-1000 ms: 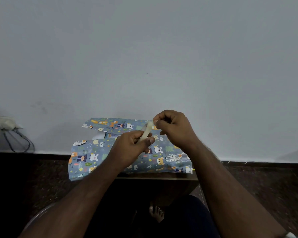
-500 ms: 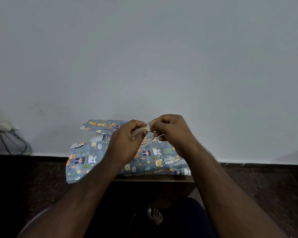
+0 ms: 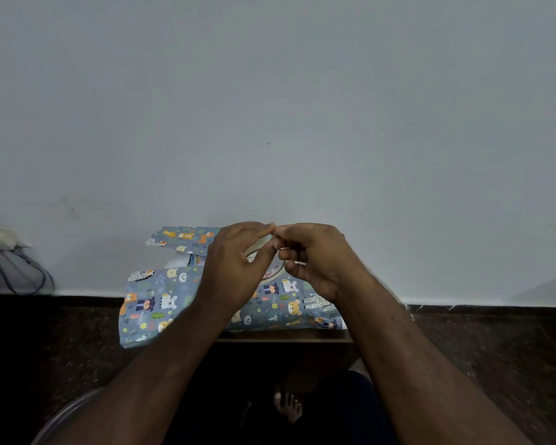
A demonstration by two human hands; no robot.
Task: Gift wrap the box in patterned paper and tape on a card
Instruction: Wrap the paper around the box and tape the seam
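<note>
Head view: left hand grips tape roll, right hand pinches its free end at 3 o'clock above patterned paper; risk, strip curling onto itself.

Single head-worn view, looking forward and down, close over both forearms, facing a pale wall

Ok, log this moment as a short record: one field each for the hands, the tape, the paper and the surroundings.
left hand: holds the tape roll, raised above the paper
right hand: fingers pinch at the roll's edge, apparently at the tape end
tape roll: pale, mostly hidden between the hands
paper: blue animal-print wrapping paper spread on a small wooden table; box not clearly visible
card: not seen
surroundings: pale wall, dark floor
</note>
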